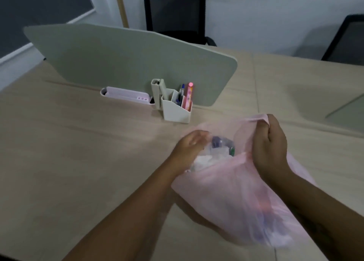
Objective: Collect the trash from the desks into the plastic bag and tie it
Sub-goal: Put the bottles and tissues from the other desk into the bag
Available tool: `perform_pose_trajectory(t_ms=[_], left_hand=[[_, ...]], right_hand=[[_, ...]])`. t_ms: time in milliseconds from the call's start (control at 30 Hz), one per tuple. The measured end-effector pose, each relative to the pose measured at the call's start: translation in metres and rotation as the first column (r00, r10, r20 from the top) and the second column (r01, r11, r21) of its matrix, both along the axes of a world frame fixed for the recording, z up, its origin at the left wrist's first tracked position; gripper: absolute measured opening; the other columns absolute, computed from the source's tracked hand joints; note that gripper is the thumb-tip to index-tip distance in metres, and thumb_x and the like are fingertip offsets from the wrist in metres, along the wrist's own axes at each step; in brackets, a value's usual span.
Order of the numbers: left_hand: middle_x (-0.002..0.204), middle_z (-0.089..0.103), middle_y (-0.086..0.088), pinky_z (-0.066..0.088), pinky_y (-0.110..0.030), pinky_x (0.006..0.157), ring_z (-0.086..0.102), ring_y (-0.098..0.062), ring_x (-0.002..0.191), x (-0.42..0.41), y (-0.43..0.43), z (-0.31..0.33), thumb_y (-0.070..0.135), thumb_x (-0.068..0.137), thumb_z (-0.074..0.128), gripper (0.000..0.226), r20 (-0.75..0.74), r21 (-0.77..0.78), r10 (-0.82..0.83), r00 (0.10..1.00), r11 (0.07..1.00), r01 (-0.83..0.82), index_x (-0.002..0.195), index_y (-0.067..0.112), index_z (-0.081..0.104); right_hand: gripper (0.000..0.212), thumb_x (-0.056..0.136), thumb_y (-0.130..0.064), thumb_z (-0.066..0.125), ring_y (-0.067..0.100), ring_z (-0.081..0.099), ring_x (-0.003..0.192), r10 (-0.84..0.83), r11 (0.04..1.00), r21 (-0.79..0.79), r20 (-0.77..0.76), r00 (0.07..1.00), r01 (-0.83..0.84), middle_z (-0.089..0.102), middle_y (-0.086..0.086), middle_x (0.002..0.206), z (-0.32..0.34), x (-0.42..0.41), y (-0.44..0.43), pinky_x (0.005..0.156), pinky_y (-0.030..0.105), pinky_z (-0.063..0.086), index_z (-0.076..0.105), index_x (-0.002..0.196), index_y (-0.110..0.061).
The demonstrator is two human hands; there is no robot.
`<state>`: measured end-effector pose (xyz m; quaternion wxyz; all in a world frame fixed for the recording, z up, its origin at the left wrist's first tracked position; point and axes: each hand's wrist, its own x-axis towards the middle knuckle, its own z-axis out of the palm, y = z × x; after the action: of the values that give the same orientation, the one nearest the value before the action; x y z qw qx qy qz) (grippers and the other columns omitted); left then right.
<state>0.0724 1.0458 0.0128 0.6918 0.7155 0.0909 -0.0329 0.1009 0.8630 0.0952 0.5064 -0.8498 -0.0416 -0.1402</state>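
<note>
Where divider (118, 59) meets desk (78, 152), pen holder (177, 111) and pink tray (126, 94) beyond bag (226, 191).

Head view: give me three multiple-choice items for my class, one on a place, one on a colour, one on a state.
1. Where does the white plastic pen holder stand?
A. Before the grey-green divider panel
B. On the floor
C. On a shelf

2. What colour is the thin plastic bag?
A. Blue
B. Pink
C. Black

3. How is the bag's mouth?
A. Knotted
B. Open
C. Taped

Answers:
1 A, it stands at the panel's foot.
2 B, its film is pink.
3 B, the right hand grips the rim and crumpled trash shows inside.
</note>
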Motion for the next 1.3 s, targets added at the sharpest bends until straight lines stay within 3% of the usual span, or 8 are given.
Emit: perform_pose_trajectory(t_ms=[100,200,333,467,833,967,1100,1300], left_hand=[[0.113,0.056,0.011,0.042,-0.033,0.089,0.050,-0.020,0.110,0.012,0.018,-0.020,0.039,0.075,0.068,0.038,0.136,0.435,0.175,0.975,0.874,-0.218,0.110,0.031,0.056],[0.145,0.039,0.003,0.033,-0.041,0.105,0.031,-0.027,0.130,0.037,0.015,-0.025,0.047,0.074,0.074,0.079,0.036,0.740,0.042,0.998,0.670,-0.055,0.142,0.035,0.036],[0.135,0.054,0.008,0.037,-0.040,0.097,0.043,-0.030,0.124,0.073,-0.009,-0.018,0.064,0.078,0.063,0.052,-0.073,0.763,0.042,0.996,0.645,0.028,0.124,0.042,0.056],[0.082,0.063,-0.009,0.048,-0.038,0.074,0.063,-0.036,0.089,0.077,0.000,-0.001,0.031,0.095,0.057,0.027,0.035,0.718,0.092,0.995,0.691,-0.089,0.072,0.016,0.055],[0.080,0.057,0.004,0.036,-0.031,0.061,0.052,-0.019,0.072,0.033,0.022,0.116,0.037,0.105,0.035,0.028,0.495,0.507,0.367,0.788,0.615,-0.605,0.097,0.019,0.056],[0.079,0.062,0.004,0.040,-0.031,0.061,0.057,-0.017,0.071,-0.007,0.024,0.117,0.038,0.105,0.037,0.027,0.391,0.644,0.285,0.875,0.594,-0.481,0.099,0.022,0.059],[0.082,0.061,0.006,0.042,-0.029,0.060,0.057,-0.015,0.072,-0.051,0.030,0.126,0.038,0.104,0.037,0.031,0.445,0.552,0.519,0.730,0.483,-0.679,0.099,0.018,0.060],[0.070,0.058,0.005,0.038,-0.027,0.052,0.054,-0.016,0.063,-0.150,-0.003,0.105,0.040,0.102,0.042,0.033,0.291,0.750,0.542,0.789,0.384,-0.539,0.079,0.019,0.051]], right_hand=[[0.034,0.099,-0.014,0.029,-0.004,0.047,0.055,-0.044,0.996,0.076,-0.004,0.999,0.044,0.050,-0.010,0.066,0.008,-0.007,-0.022,0.048,0.009,0.035,0.048,0.073,-0.028],[0.031,0.096,-0.011,0.029,0.000,0.041,0.052,-0.070,0.990,0.127,0.041,0.997,0.064,0.047,-0.012,0.059,0.021,-0.018,-0.040,0.047,0.012,0.032,0.045,0.070,-0.019],[0.029,0.092,-0.015,0.029,-0.002,0.046,0.055,-0.073,0.991,0.124,0.158,0.985,0.054,0.054,-0.017,0.064,0.045,-0.036,-0.066,0.047,0.007,0.034,0.053,0.077,-0.019],[0.028,0.093,-0.014,0.031,-0.005,0.047,0.058,-0.219,0.974,0.104,0.197,0.955,0.202,0.054,-0.012,0.067,0.058,-0.030,-0.102,0.050,0.012,0.033,0.052,0.076,-0.022],[0.024,0.098,-0.028,0.029,-0.013,0.054,0.067,-0.182,0.977,0.150,0.197,0.963,0.154,0.061,-0.026,0.079,0.060,0.001,-0.112,0.049,0.007,0.039,0.053,0.098,-0.026],[0.025,0.100,-0.021,0.031,0.001,0.056,0.070,0.006,0.997,0.077,0.071,0.997,-0.011,0.063,-0.010,0.081,0.051,0.001,-0.106,0.058,0.033,0.047,0.056,0.097,-0.024],[0.026,0.097,-0.023,0.031,-0.005,0.057,0.072,0.093,0.983,0.151,0.097,0.991,-0.107,0.061,-0.027,0.085,0.053,-0.004,-0.106,0.055,0.027,0.044,0.055,0.097,-0.033],[0.029,0.097,-0.017,0.034,-0.003,0.059,0.081,0.383,0.905,0.173,0.065,0.921,-0.388,0.065,-0.023,0.085,0.051,-0.023,-0.105,0.061,0.016,0.043,0.059,0.103,-0.032]])
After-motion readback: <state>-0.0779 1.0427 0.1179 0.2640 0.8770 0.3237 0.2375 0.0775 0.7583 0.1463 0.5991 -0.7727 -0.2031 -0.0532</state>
